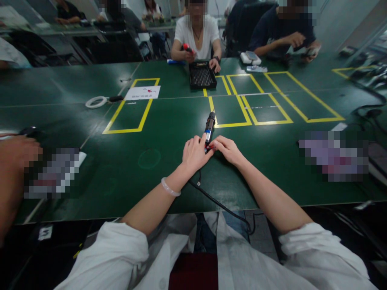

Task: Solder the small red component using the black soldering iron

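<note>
A dark corded electric screwdriver (210, 123) with a blue and silver band lies over the green table, its thin tip pointing away from me. My left hand (194, 153) is closed round its near end. From the other side, my right hand (229, 150) has its fingers bent in at a small red part beside the left thumb. Whether the right fingers grip that red part or only touch it is hidden. A black cable (217, 202) runs from below my hands over the table's front edge, and a small ring-shaped end (198, 183) shows near it.
Yellow tape outlines (250, 123) mark the table (169, 117). Across from me a person (198, 36) holds a red tool by a black tray (203, 85). A paper sheet (143, 93) and white cable coil (96, 102) lie left. A co-worker's hand (22, 155) is at far left.
</note>
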### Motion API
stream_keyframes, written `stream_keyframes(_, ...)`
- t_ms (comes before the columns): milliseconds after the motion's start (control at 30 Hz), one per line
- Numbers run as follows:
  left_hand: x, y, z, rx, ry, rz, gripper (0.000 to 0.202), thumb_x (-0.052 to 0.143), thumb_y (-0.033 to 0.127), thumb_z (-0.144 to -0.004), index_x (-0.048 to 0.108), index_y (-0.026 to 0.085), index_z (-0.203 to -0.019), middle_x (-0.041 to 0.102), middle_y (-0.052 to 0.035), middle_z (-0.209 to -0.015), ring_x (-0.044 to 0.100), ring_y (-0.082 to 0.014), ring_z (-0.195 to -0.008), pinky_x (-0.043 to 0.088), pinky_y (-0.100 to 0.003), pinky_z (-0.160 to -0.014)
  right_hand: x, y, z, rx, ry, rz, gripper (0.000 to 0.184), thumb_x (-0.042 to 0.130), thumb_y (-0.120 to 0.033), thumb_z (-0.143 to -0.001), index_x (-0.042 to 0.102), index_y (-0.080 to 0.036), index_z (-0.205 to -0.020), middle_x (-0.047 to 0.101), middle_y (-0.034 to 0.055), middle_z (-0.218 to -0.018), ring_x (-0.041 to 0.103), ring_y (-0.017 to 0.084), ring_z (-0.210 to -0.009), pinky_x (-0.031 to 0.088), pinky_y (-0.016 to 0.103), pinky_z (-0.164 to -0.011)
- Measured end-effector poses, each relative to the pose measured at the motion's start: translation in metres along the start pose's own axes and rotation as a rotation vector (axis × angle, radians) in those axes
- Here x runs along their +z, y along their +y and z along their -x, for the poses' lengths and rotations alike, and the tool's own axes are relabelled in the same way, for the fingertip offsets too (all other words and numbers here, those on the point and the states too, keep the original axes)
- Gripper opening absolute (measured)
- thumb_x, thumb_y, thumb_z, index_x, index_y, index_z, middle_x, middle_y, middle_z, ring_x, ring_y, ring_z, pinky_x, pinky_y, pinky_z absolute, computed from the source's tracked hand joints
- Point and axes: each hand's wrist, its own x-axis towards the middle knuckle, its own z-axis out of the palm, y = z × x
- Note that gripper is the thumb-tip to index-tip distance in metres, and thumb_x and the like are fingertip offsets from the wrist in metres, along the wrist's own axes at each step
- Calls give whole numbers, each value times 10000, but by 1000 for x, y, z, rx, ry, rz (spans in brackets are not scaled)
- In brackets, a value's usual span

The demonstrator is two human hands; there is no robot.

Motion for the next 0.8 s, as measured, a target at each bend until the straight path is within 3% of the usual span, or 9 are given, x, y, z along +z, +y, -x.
stream_keyframes(200, 2, 1, -1, -14, 1, -23, 633, 497, 475, -937, 399, 184, -1490, 556, -146, -1139, 535, -296, -1060, 403, -398, -917, 0, -4, 1, -23, -26, 24, 497, 438, -602, -966, 718, -197, -899, 644, 59, -865, 612, 190, -819, 464, 330, -825)
stream_keyframes(800, 0, 2, -1, -25, -34, -15, 642, 444, 502, -968, 341, 220, -1535, 523, -140, -1176, 525, -268, -1016, 412, -360, -829, 6, 0, 0, -4, 47, -45, 437, 453, -544, -970, 685, -174, -960, 670, 61, -898, 605, 172, -832, 488, 285, -755)
